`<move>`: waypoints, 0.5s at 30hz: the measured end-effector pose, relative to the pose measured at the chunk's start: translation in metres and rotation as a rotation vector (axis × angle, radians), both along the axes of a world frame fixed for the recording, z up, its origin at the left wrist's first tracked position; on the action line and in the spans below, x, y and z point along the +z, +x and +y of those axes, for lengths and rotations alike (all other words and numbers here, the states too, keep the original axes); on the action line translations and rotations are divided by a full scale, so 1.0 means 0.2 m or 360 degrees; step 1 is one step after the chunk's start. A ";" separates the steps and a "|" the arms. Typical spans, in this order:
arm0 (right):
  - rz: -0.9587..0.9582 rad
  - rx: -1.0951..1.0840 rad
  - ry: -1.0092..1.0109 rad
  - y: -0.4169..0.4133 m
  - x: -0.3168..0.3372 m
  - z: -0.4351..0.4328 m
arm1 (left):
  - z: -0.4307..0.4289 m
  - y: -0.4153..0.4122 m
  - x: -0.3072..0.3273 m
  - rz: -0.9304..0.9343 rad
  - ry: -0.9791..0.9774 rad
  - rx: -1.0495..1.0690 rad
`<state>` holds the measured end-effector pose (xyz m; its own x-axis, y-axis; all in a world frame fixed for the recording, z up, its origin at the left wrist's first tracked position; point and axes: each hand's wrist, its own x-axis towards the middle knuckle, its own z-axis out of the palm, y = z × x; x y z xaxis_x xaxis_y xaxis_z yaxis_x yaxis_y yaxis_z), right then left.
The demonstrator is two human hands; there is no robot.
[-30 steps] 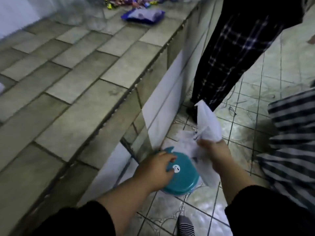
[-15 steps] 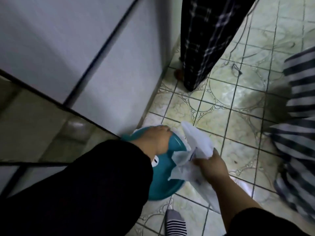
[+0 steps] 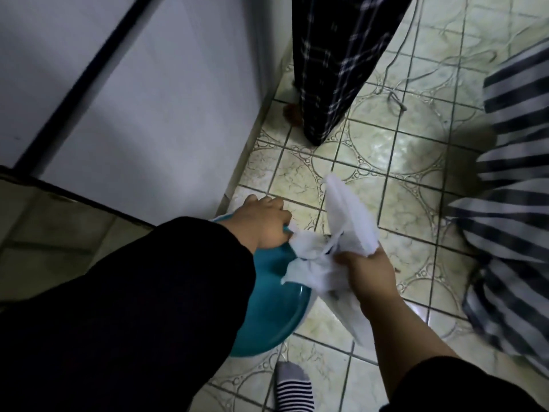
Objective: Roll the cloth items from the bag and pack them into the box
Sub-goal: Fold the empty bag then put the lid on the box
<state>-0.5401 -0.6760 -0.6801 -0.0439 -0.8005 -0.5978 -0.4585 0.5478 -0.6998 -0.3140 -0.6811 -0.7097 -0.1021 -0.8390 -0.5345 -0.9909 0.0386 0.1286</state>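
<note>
A round teal lid [image 3: 267, 304] tops a box on the tiled floor beside the cabinet. My left hand [image 3: 261, 224] grips the lid's far rim, and my dark sleeve hides much of it. My right hand [image 3: 368, 275] is closed around the gathered neck of a white bag [image 3: 320, 257] just right of the lid. The bag's loose ends stick up and hang down around my fist. I cannot see what the bag or the box holds.
A white cabinet front [image 3: 154, 114] rises at the left under a tiled counter edge [image 3: 59, 209]. A person in dark plaid trousers [image 3: 335, 69] stands ahead. Striped cloth [image 3: 511, 221] hangs at the right. My striped sock [image 3: 292, 388] shows below.
The view dipped from the counter top down to the floor. My left hand slid from the lid's top to its far rim. My right hand kept hold of the bag.
</note>
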 end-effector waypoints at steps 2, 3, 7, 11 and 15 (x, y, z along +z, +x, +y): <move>-0.0046 -0.0245 -0.0044 -0.03 0.01 -0.03 | 0.00 0.01 0.00 0.0000 0.0018 0.0013; -0.0059 -0.0344 -0.0070 -0.04 0.01 -0.04 | 0.00 0.01 0.01 0.0014 0.0025 0.0035; -0.0051 -0.0592 -0.0170 -0.06 0.02 -0.07 | 0.00 0.02 0.10 0.0164 -0.0009 0.0210; -0.0144 -0.0743 -0.0136 0.03 0.05 -0.04 | 0.04 0.13 0.27 0.0355 -0.0241 0.0415; -0.0274 -0.0436 -0.0078 0.29 0.07 0.08 | 0.10 0.28 0.39 0.0627 -0.0383 0.0667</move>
